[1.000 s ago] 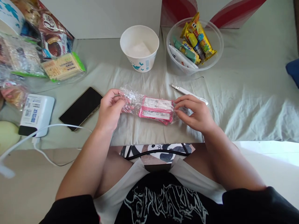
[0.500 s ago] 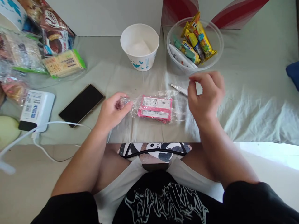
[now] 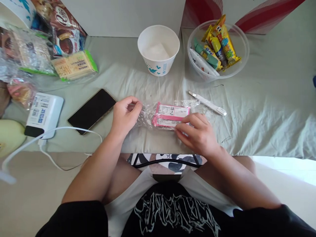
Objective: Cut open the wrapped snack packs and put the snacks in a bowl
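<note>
A pink packet (image 3: 171, 115) with white printed labels lies flat on the cloth in front of me, inside a loose clear plastic wrapper (image 3: 145, 116). My left hand (image 3: 127, 113) pinches the crumpled left end of that wrapper between thumb and fingers. Over the lower right corner of the packet, my right hand (image 3: 197, 133) has its fingertips closed at the edge; whether film, packet or both are between them is hard to see. A white utility knife (image 3: 208, 103) lies just beyond the right hand, its tip by the wrapper's upper right part.
Behind stand a white paper tub (image 3: 158, 62) and a clear plastic bowl (image 3: 243, 62) of wrapped snacks. To the left lie a phone (image 3: 92, 110), a white power bank (image 3: 46, 110) with a cable (image 3: 71, 128), and several snack packs (image 3: 74, 65). A white box (image 3: 133, 16) borders the back.
My right hand has come down and left from above the knife to the packet's lower right corner, uncovering the knife. My left hand stays on the wrapper's end. The view has shifted slightly.
</note>
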### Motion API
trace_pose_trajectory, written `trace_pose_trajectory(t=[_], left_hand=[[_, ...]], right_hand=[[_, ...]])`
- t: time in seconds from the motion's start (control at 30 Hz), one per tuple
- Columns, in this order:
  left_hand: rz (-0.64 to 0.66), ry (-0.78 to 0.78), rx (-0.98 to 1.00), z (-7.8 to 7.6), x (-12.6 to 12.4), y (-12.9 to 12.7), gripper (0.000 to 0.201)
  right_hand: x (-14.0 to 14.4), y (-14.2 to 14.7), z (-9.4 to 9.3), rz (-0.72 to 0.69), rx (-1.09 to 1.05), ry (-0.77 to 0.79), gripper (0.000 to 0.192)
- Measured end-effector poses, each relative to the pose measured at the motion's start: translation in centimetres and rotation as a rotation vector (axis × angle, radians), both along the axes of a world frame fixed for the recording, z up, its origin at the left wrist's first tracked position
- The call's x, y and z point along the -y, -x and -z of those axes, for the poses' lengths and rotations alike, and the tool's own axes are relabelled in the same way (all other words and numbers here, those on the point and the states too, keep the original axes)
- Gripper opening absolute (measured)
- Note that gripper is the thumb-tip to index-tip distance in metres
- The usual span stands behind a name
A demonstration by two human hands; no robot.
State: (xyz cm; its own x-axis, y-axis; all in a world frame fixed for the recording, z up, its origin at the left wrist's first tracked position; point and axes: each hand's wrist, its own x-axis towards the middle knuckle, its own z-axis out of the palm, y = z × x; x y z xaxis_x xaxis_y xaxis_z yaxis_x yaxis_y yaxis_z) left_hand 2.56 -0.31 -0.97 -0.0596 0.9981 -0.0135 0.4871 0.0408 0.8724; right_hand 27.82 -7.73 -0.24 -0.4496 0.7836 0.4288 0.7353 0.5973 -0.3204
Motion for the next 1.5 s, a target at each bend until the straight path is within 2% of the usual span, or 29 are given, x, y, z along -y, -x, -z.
trace_pose_trajectory(t=[0.17,0.27,0.33,0.43,0.5,0.57,0.63,0.77,0.9,1.03,1.1,1.23,1.37,1.43,1.5], left_hand=[[-0.021,0.082,0.159,1.0,-0.3,0.4,0.014],[-0.007,0.128,0.197,1.2,-0.2,0.4,0.013],[0.033,0.162,0.180,0.8,0.0,0.3,0.012],[0.172,0.203,0.027,-0.3,0.5,0.1,0.010],[0.266,0.210,-0.113,-1.0,0.8,-0.1,0.009],[0.325,0.207,-0.180,-1.4,0.9,-0.3,0.013],[0.353,0.188,-0.119,-1.5,1.0,-0.4,0.020],[0.382,0.235,0.232,-1.0,1.1,-0.4,0.026],[0.344,0.433,0.585,-1.3,1.2,-0.8,0.026],[0.225,0.531,0.776,-2.1,1.0,-1.5,0.024],[0.114,0.544,0.781,-2.1,0.7,-1.7,0.024],[-0.086,0.496,0.640,-1.8,0.2,-1.8,0.016],[-0.061,0.478,0.572,-1.6,-0.3,-1.7,0.016],[-0.032,0.489,0.546,-1.4,-0.5,-1.7,0.017],[0.002,0.493,0.517,-1.2,-0.5,-1.7,0.017]], right_hand=[[1.3,0.1,-1.1,-0.347,0.048,0.200,0.025],[1.8,-0.1,-1.3,-0.399,0.058,0.259,0.028],[1.8,-0.2,-1.4,-0.323,0.006,0.237,0.027],[1.4,-0.2,-1.2,-0.076,-0.082,0.119,0.018],[1.0,-0.1,-0.9,0.050,-0.067,0.078,0.013],[0.7,0.0,-0.4,0.099,-0.016,0.099,0.019],[0.6,0.1,0.1,0.112,0.026,0.132,0.027],[0.6,0.5,0.7,0.151,0.072,0.164,0.035],[0.4,0.9,1.1,0.210,0.069,0.183,0.046],[-0.2,0.5,1.6,0.182,-0.048,0.141,0.051],[-0.6,0.0,1.7,0.156,-0.126,0.135,0.050],[-0.9,-1.4,0.9,0.123,-0.240,0.090,0.045],[-0.4,-3.6,-1.1,0.046,-0.354,-0.002,0.033],[-0.7,-5.1,-2.4,0.102,-0.422,-0.046,0.030],[-2.2,-6.6,-3.9,0.235,-0.494,-0.122,0.032]])
